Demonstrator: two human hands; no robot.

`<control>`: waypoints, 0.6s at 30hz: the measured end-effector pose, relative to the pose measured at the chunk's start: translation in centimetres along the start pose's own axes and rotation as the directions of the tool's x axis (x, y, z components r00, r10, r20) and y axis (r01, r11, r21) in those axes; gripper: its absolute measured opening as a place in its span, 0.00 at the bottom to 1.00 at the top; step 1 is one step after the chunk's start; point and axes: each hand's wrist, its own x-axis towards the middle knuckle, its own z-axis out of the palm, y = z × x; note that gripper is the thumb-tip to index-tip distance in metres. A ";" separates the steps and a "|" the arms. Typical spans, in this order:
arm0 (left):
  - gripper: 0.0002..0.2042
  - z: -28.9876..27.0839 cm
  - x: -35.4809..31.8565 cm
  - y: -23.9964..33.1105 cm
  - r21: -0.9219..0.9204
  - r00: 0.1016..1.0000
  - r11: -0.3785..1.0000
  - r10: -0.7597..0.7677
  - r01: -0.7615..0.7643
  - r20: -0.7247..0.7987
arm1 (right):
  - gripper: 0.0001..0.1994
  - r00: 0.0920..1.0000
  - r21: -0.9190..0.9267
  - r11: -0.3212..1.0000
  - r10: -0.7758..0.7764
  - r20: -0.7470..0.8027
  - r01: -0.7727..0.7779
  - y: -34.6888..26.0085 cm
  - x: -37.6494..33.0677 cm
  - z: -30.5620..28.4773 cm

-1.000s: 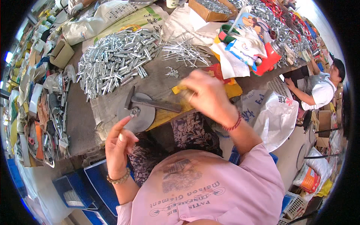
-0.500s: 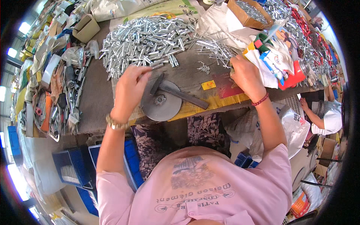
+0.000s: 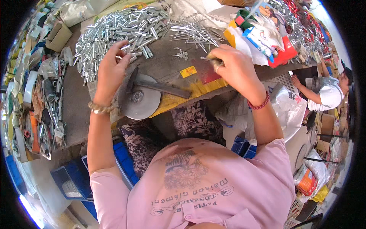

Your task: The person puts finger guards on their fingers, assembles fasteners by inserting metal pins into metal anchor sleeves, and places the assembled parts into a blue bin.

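My left hand (image 3: pixel 109 72) hovers at the near edge of a heap of silvery metal tubes (image 3: pixel 118 28), its fingers apart and nothing visible between them. Closed fingers mark my right hand (image 3: pixel 237 68), above a dark red card (image 3: pixel 209 73) at the bench's front edge. A small pale tip pokes out of that grip; the rest is hidden. Thin metal rods (image 3: pixel 194 32) lie loosely just beyond it. Between my hands a hammer (image 3: pixel 164 88) rests across a round grey metal disc (image 3: pixel 146 105). A yellow card (image 3: pixel 188 71) and several tiny metal pieces (image 3: pixel 181 53) lie nearby.
Tools and plastic bags crowd the left side around a cardboard box (image 3: pixel 59 36). At right stand a red container (image 3: pixel 284 51) and white packaging (image 3: pixel 261 40), with more metal parts behind. Blue bins (image 3: pixel 70 181) sit below the bench. Another person (image 3: pixel 324 91) works at far right.
The view has shifted, moving the bench leftward and up in the picture. My right hand has come away from the rods to above the red card. My left hand has moved slightly toward the tubes.
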 end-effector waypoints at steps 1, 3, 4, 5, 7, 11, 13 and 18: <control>0.14 -0.8 -0.7 0.3 -0.317 0.991 0.939 -0.132 0.136 0.034 | 0.06 1.000 0.137 0.990 -0.022 0.016 0.020 -0.9 0.1 0.5; 0.13 -1.4 -3.2 1.4 -0.442 0.984 0.879 -0.169 0.178 0.060 | 0.06 0.992 0.299 0.947 -0.128 0.011 0.119 -3.4 -0.2 1.5; 0.12 -1.7 -5.0 2.1 -0.565 0.978 0.799 -0.188 0.205 0.089 | 0.06 0.982 0.343 0.924 -0.187 0.016 0.171 -4.8 -0.4 2.1; 0.11 -1.6 -6.9 2.0 -0.586 0.973 0.778 -0.209 0.227 0.099 | 0.06 0.978 0.369 0.910 -0.207 0.017 0.187 -6.0 -0.6 3.1; 0.09 -0.5 -10.3 1.8 -0.618 0.954 0.733 -0.280 0.283 0.105 | 0.06 0.969 0.365 0.905 -0.244 0.027 0.218 -7.7 -1.3 5.6; 0.09 1.2 -14.6 1.0 -0.559 0.961 0.795 -0.276 0.235 0.011 | 0.06 0.943 0.254 0.913 -0.334 0.007 0.321 -9.2 -1.1 8.0; 0.08 1.0 -15.1 1.3 -0.193 0.983 0.978 -0.114 0.084 -0.147 | 0.06 0.937 0.253 0.910 -0.347 0.029 0.329 -9.5 -1.0 8.3; 0.08 -0.2 -14.2 1.8 0.108 0.982 0.992 0.082 -0.064 -0.172 | 0.07 0.930 0.217 0.911 -0.367 0.034 0.352 -10.2 -0.9 8.9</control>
